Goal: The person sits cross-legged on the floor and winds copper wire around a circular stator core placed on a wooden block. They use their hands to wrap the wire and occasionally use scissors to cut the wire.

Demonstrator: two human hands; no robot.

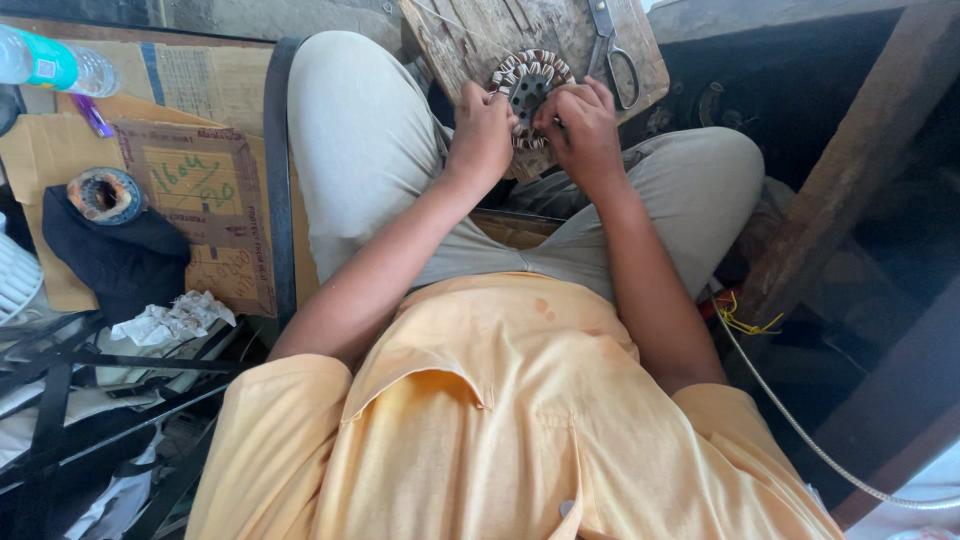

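My left hand (pixel 482 128) grips stator (pixel 530 92) rim to steady it | right hand (pixel 582 128) fingers pinch its windings | board (pixel 470 40) on knees as bench | scissors (pixel 612 50) beside, within reach

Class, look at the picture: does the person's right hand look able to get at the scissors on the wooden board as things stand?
Probably yes. The right hand rests on the round wound coil piece, and the scissors lie just beyond it on the same wooden board, with nothing visible between. It would have to let go of the coil first.

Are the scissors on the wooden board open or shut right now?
Shut. The scissors lie flat on the board beside the wound ring, blades together in one line, handles close together.
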